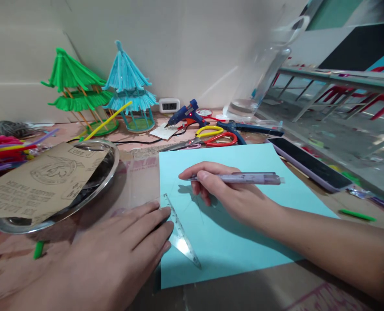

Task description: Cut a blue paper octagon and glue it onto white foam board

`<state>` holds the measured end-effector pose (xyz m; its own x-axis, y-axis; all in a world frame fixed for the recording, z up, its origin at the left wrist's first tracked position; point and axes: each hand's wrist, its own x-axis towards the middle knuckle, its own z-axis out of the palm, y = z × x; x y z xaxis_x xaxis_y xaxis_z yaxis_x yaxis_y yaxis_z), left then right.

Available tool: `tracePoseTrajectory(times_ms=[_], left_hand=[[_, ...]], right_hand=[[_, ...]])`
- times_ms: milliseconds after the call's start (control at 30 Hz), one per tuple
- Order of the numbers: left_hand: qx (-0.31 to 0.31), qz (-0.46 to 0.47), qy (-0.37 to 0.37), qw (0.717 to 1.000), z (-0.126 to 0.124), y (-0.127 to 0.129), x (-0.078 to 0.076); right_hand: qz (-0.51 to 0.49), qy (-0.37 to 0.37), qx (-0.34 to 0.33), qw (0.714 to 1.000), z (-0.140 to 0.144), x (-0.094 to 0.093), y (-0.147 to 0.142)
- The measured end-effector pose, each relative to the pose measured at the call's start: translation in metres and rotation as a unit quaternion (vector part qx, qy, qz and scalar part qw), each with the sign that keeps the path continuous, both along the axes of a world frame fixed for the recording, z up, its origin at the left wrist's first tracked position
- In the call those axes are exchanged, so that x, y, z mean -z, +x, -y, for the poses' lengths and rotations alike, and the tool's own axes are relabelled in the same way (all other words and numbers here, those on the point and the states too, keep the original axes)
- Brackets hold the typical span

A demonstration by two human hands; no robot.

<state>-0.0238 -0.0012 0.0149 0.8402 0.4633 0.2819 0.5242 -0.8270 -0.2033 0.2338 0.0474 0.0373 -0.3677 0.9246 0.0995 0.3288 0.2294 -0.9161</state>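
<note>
Cluttered craft table [140, 172], brown surface, pale cardboard wall behind; a second room with red chairs off to the right.

Right hand [224, 190] closed around a lilac mechanical pencil [243, 178], barrel lying nearly level, tip end under the fingers, resting on a light blue paper sheet [243, 233]. Faint pencil lines on the sheet beside the fingers.

Left hand [120, 246] flat, fingers spread slightly, pressing on the edge of a clear plastic set square [180, 233] that lies along the sheet's left part; palm on the bare table.

Left of the hands: steel bowl [109, 166] with a sheet of sandpaper [46, 181] laid across it, printed back up. Bundle of coloured pipe cleaners [4, 151] at far left. A green stub [39, 249] lies near the bowl.

Behind the sheet: yellow scissors [209, 130], red scissors [222, 139], blue glue gun [187, 113], small digital clock [169, 105]. Two pipe-cleaner pagodas, green [73, 86] and blue [128, 82], stand against the wall.

Right of the sheet: phone in a lilac case [311, 162], screen dark. Clear jug [263, 73] beyond it.
</note>
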Motion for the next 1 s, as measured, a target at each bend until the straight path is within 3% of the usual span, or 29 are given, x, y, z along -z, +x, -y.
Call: tracePoseTrajectory(times_ms=[300, 567, 800, 1000], left_hand=[[-0.002, 0.032, 0.010, 0.999, -0.006, 0.011, -0.009], [0.009, -0.011, 0.035, 0.999, -0.002, 0.012, -0.015], [0.019, -0.051, 0.001, 0.999, -0.001, -0.001, -0.009], [0.022, -0.013, -0.011, 1.000, -0.002, -0.001, -0.011]], right_hand=[[0.006, -0.001, 0.004, 1.000, 0.000, 0.000, 0.000], [0.018, 0.010, 0.008, 1.000, 0.000, -0.001, -0.002], [0.022, 0.005, 0.011, 1.000, 0.000, -0.002, -0.003], [0.037, 0.014, 0.014, 0.999, 0.001, -0.004, -0.003]])
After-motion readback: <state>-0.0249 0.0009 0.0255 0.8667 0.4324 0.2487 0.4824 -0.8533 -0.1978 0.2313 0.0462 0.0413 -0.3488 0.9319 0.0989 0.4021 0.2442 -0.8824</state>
